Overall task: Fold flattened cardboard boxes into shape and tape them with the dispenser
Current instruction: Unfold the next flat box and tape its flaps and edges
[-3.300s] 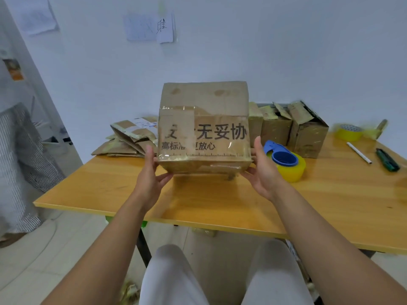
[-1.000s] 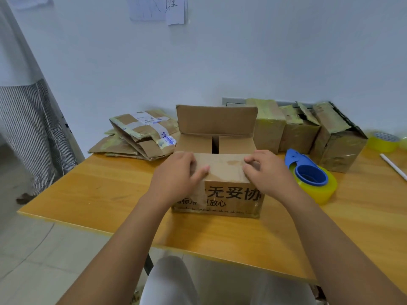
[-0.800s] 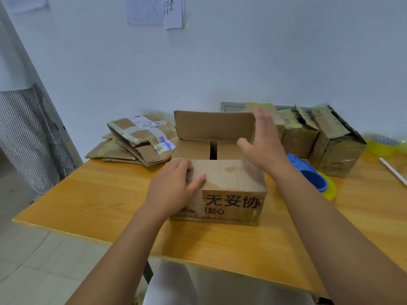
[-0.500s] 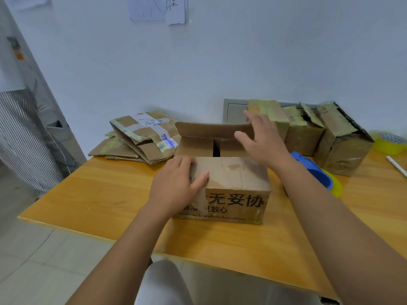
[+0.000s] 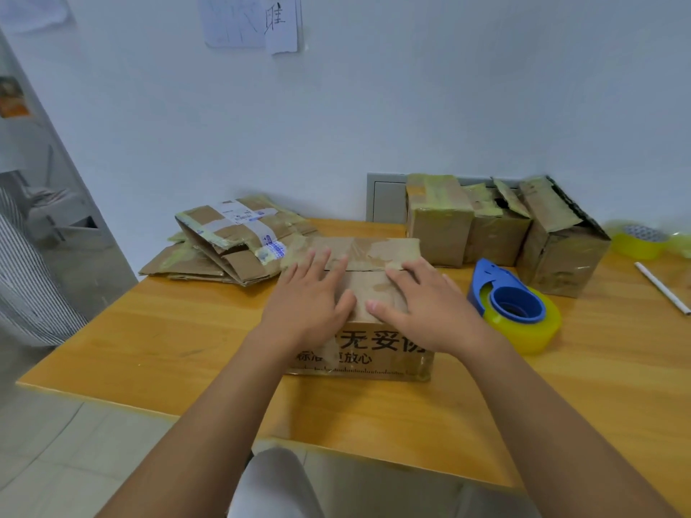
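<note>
A brown cardboard box [image 5: 368,252] with black printed characters on its front stands on the wooden table [image 5: 157,342]. Both top flaps lie folded down and meet at a seam. My left hand [image 5: 308,300] presses flat on the left part of the top, fingers straight across the seam. My right hand [image 5: 420,304] presses flat on the right part. A blue tape dispenser [image 5: 512,306] with a yellow roll sits just right of the box, free of both hands.
Several flattened boxes [image 5: 228,243] are piled at the back left. Three folded, taped boxes [image 5: 497,226] stand along the wall at the back right. A spare yellow tape roll [image 5: 639,241] and a white pen [image 5: 663,293] lie at far right. A person in striped clothes [image 5: 26,278] stands left.
The box was set down on the table. My right hand pulled the upright far flap down onto the box, and both hands now press flat on the shut top.
</note>
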`<state>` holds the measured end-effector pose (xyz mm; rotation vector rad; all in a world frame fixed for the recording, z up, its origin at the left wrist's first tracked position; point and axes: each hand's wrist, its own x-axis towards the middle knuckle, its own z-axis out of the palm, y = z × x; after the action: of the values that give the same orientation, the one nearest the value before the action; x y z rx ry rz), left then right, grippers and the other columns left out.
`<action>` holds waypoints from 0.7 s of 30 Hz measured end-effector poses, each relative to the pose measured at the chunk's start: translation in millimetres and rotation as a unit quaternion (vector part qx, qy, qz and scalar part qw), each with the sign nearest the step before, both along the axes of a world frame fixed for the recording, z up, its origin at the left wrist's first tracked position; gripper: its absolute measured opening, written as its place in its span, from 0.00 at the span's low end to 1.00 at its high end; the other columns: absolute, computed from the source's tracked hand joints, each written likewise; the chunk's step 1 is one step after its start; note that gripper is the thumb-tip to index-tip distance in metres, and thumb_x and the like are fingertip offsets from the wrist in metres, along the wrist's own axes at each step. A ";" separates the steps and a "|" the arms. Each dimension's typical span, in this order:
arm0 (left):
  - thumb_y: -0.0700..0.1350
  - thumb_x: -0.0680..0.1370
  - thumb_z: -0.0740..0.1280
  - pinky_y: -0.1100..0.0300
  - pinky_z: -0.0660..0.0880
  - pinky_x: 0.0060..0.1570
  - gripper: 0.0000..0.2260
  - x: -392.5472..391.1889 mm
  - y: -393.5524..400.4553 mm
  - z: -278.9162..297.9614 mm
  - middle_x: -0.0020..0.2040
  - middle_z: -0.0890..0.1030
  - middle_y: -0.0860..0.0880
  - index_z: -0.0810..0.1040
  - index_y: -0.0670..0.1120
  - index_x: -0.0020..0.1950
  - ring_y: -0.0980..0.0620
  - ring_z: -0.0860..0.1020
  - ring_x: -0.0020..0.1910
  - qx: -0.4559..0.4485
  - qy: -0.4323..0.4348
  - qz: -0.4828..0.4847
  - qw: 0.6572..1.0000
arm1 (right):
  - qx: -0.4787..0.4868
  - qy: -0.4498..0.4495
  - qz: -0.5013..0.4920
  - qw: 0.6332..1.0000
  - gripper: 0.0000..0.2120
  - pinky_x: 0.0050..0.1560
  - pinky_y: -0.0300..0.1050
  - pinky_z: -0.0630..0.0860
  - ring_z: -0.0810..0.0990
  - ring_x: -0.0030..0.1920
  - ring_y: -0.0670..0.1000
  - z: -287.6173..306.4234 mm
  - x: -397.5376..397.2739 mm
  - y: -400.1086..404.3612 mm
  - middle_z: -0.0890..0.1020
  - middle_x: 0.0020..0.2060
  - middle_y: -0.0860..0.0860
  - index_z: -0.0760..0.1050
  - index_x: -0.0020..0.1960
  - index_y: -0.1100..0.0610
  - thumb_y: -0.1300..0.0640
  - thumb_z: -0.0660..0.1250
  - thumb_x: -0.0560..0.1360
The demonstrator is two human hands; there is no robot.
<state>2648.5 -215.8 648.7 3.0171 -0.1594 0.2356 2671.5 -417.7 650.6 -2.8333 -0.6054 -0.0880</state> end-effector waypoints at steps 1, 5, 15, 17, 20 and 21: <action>0.62 0.83 0.46 0.51 0.43 0.78 0.28 3.5 -3.0 0.9 0.82 0.46 0.50 0.48 0.56 0.82 0.50 0.43 0.81 0.000 0.008 -0.007 1.000 | 0.008 -0.012 -0.006 1.000 0.38 0.77 0.57 0.55 0.54 0.78 0.51 -1.3 -0.6 0.2 0.58 0.76 0.48 0.56 0.79 0.48 0.27 0.49 0.77; 0.64 0.82 0.47 0.51 0.51 0.76 0.27 13.2 -3.7 7.7 0.81 0.54 0.52 0.55 0.58 0.81 0.51 0.53 0.80 0.003 0.024 -0.023 0.999 | 0.030 -0.053 -0.035 0.998 0.35 0.74 0.53 0.60 0.59 0.75 0.51 -6.3 -3.3 3.4 0.62 0.73 0.50 0.60 0.78 0.51 0.31 0.51 0.78; 0.58 0.83 0.46 0.45 0.46 0.78 0.25 14.7 -26.3 6.9 0.82 0.51 0.46 0.51 0.57 0.81 0.45 0.48 0.80 -0.008 0.059 0.010 0.998 | -0.057 0.005 0.033 0.998 0.35 0.79 0.55 0.39 0.42 0.80 0.46 1.6 8.8 -4.0 0.47 0.81 0.48 0.48 0.82 0.52 0.34 0.44 0.81; 0.58 0.84 0.45 0.46 0.42 0.78 0.26 15.4 -26.2 4.7 0.82 0.46 0.47 0.49 0.55 0.82 0.46 0.43 0.81 -0.002 0.066 0.001 0.998 | -0.067 0.001 0.031 0.997 0.35 0.79 0.56 0.39 0.43 0.80 0.46 3.6 9.7 -7.3 0.47 0.81 0.48 0.47 0.82 0.52 0.34 0.44 0.81; 0.60 0.84 0.43 0.49 0.41 0.78 0.27 14.6 -22.8 1.9 0.82 0.42 0.49 0.46 0.54 0.82 0.49 0.41 0.80 -0.004 0.072 -0.020 0.997 | -0.058 0.011 0.016 0.998 0.35 0.79 0.56 0.41 0.42 0.80 0.46 2.5 7.3 -8.4 0.46 0.81 0.48 0.46 0.82 0.52 0.35 0.45 0.81; 0.61 0.84 0.43 0.50 0.41 0.78 0.27 14.7 -22.0 1.4 0.82 0.42 0.49 0.46 0.54 0.82 0.49 0.41 0.80 -0.010 0.074 -0.023 0.997 | -0.054 0.015 0.016 0.998 0.35 0.79 0.55 0.41 0.42 0.80 0.46 2.3 6.4 -8.0 0.46 0.81 0.48 0.46 0.82 0.52 0.35 0.45 0.82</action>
<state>2663.1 -237.8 650.2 2.9923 -0.2109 0.0104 2678.0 -425.7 652.8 -2.9215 -0.6686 -0.0060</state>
